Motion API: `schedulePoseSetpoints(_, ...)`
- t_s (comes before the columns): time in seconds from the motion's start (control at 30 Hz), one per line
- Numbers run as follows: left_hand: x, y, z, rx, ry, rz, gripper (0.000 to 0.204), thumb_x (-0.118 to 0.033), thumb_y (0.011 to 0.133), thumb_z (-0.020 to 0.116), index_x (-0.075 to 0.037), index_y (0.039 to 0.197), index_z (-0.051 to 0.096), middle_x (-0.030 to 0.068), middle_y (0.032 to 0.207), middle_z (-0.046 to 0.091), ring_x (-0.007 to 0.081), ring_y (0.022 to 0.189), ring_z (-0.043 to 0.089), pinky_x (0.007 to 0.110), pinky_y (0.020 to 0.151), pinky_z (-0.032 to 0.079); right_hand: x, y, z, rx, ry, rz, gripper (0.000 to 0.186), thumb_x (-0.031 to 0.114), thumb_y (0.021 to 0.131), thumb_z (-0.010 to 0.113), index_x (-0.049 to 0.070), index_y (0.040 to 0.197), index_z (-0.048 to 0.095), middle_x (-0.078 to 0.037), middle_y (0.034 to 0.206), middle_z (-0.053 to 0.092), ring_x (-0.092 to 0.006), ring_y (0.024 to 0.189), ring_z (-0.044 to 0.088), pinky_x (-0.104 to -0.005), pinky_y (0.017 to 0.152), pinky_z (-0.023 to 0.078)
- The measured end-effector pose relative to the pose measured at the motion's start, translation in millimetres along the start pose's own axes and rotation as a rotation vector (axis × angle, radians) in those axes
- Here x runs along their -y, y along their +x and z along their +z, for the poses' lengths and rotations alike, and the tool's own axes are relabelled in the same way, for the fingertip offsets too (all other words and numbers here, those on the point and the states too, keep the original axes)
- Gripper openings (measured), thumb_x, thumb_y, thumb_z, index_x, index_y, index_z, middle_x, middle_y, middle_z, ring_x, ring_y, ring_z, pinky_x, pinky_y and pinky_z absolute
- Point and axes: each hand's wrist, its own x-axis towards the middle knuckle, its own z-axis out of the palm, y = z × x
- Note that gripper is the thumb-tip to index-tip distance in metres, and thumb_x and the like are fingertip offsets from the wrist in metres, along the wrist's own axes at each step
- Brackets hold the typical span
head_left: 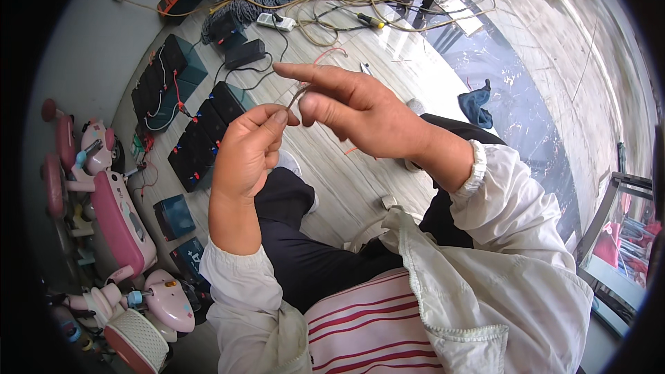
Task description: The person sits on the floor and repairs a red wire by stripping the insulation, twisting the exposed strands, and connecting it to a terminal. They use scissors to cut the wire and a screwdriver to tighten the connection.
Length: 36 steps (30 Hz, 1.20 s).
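Observation:
A short, thin brownish wire [296, 98] runs between my two hands, above the floor. The thumb and forefinger of my left hand [251, 140] pinch its lower end, the other fingers curled in. At the upper end, my right hand [360, 107] closes on the wire between thumb and fingers, its forefinger stretched out to the left over it. The exact contact there is partly hidden. Below and left of my hands, black batteries [201, 140] with red and blue terminals stand in rows on the floor.
Pink children's ride-on toys [121, 218] crowd the left side. A black power adapter [244, 54], a white power strip [276, 22], a mop head [253, 3] and a yellow-handled screwdriver [370, 21] lie ahead among tangled cables. A dark blue cloth [475, 106] lies at the right.

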Motion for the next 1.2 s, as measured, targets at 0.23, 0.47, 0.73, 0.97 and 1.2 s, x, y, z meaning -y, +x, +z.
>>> schedulePoseSetpoints(0.23,-3,-2,-3,0.051,0.021,-0.016,0.018,-0.016,0.094,0.052,0.000,0.093,0.059,-0.0080,0.059,0.036,0.0001,0.050,0.026,0.016,0.040,0.019,-10,3,-11,-0.088,-0.818,-0.356,0.010,0.013,0.083,0.064,0.006,0.090,0.062,-0.010,0.086,0.056,-0.0303,0.078,0.057,-0.0368,0.066,0.047)
schedulePoseSetpoints(0.47,0,-4,11,-0.136,0.311,0.144,0.019,-0.017,0.093,0.054,0.000,0.094,0.062,-0.0064,0.065,0.047,0.0002,0.052,0.032,0.017,0.046,0.024,-4,-2,-4,0.022,-0.220,0.206,0.032,0.029,0.093,0.050,0.002,0.080,0.063,-0.007,0.063,0.055,-0.0187,0.058,0.054,-0.0313,0.055,0.046)
schedulePoseSetpoints(0.73,11,6,15,-0.205,0.327,0.192,0.020,-0.019,0.093,0.056,-0.001,0.094,0.064,-0.0083,0.062,0.045,-0.0006,0.051,0.028,0.018,0.046,0.020,-9,7,-5,-0.317,-0.479,0.005,0.025,0.022,0.083,0.058,0.002,0.098,0.063,-0.012,0.081,0.062,-0.0237,0.077,0.059,-0.0335,0.070,0.048)
schedulePoseSetpoints(0.97,6,5,17,-0.084,0.070,0.042,0.023,-0.021,0.094,0.052,-0.001,0.099,0.061,-0.0063,0.064,0.045,0.0002,0.052,0.031,0.017,0.040,0.019,-10,7,-8,-0.145,-1.030,-0.374,0.019,0.010,0.074,0.069,0.010,0.093,0.066,-0.006,0.081,0.062,-0.0256,0.075,0.059,-0.0341,0.062,0.049)
schedulePoseSetpoints(1.2,-11,-2,13,0.029,0.134,-0.140,0.032,-0.026,0.096,0.046,-0.003,0.115,0.058,0.0075,0.102,0.063,0.0117,0.085,0.056,0.018,0.054,0.040,-14,17,-24,-0.287,-1.126,-0.429,0.010,0.011,0.070,0.066,0.014,0.079,0.065,-0.001,0.073,0.062,-0.0216,0.071,0.058,-0.0334,0.062,0.046)
